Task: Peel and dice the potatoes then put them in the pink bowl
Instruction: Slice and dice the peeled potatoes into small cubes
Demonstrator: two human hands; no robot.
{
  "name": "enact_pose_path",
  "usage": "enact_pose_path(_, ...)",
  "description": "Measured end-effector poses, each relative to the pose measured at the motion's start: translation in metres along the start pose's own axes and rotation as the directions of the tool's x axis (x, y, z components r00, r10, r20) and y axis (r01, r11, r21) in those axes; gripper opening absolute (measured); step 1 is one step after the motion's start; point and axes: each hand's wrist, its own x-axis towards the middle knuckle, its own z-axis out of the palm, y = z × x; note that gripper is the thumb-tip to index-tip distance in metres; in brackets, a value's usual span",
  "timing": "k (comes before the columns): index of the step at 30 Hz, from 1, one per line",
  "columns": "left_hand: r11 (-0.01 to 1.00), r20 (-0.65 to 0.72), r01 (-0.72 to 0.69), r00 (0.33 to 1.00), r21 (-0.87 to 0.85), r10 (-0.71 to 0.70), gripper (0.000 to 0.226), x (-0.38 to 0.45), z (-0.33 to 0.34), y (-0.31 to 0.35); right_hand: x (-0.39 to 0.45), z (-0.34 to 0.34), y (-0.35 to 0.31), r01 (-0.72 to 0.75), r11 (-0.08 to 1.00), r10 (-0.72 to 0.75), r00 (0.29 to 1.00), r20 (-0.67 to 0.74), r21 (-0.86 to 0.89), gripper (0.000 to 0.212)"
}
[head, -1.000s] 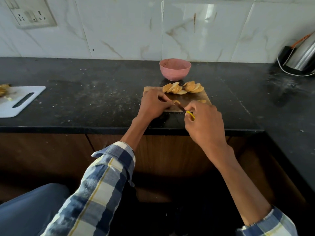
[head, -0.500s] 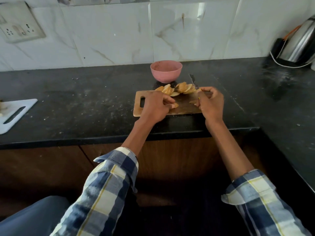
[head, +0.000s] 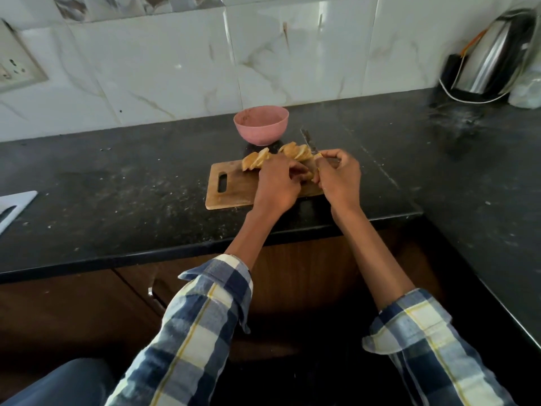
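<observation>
On the wooden cutting board, toward its far right part, both hands met over one small potato piece, which was mostly hidden between them. That piece lay directly under the fingers of the left hand and just to the left of the right hand, so both were equally close to it. How its long axis ran could not be told, since too little of it showed.

The left hand came in from the near side with fingers curled down, pinching or pinning the piece against the board. The right hand was clenched around the handle of a knife, whose blade pointed away from the person, toward the far side and slightly left, with its tip above the dark surface beyond the board. The blade ran far-to-near, passing just right of the piece, so a cut would probably have needed the knife drawn nearer and shifted a little left.

Two fanned groups of potato slices lay along the board's far edge, just beyond the hands. The pink bowl stood on the surface just past those slices, apparently empty, and seemed slightly nearer the left hand. Dicing looked unfinished and the transfer not yet begun.
</observation>
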Motion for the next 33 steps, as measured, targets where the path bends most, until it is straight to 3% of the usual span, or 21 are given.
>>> enact_pose_path(9,0.998,-0.143,0.069,0.987,-0.005,-0.069,0.01,-0.003,-0.026,-0.008,0.001,0.001,0.003,0.043,0.999,-0.043,0.999,-0.022,-0.006,0.01)
enact_pose_path(11,0.987,-0.232,0.158,0.96,-0.022,-0.158,0.011,-0.002,-0.035,-0.019,0.0,0.006,0.0,0.149,0.983,-0.154,0.987,-0.037,-0.106,0.009)
enact_pose_path(14,0.956,-0.333,0.287,0.897,-0.06,-0.29,0.016,0.003,-0.045,-0.041,-0.005,0.026,-0.008,0.354,0.905,-0.348,0.935,0.066,-0.236,0.008)
enact_pose_path(18,0.9,-0.215,0.415,0.874,-0.136,-0.436,0.027,0.011,-0.052,-0.058,-0.01,0.052,-0.011,0.463,0.812,-0.413,0.886,0.209,-0.357,0.007)
enact_pose_path(22,0.883,-0.093,0.457,0.88,-0.102,-0.466,0.025,0.02,-0.053,-0.062,-0.007,0.051,-0.007,0.45,0.814,-0.373,0.89,0.263,-0.367,0.009)
enact_pose_path(33,0.789,-0.084,0.584,0.792,-0.191,-0.605,0.012,0.037,-0.056,-0.062,-0.004,0.05,-0.001,0.449,0.818,-0.332,0.879,0.342,-0.361,0.011)
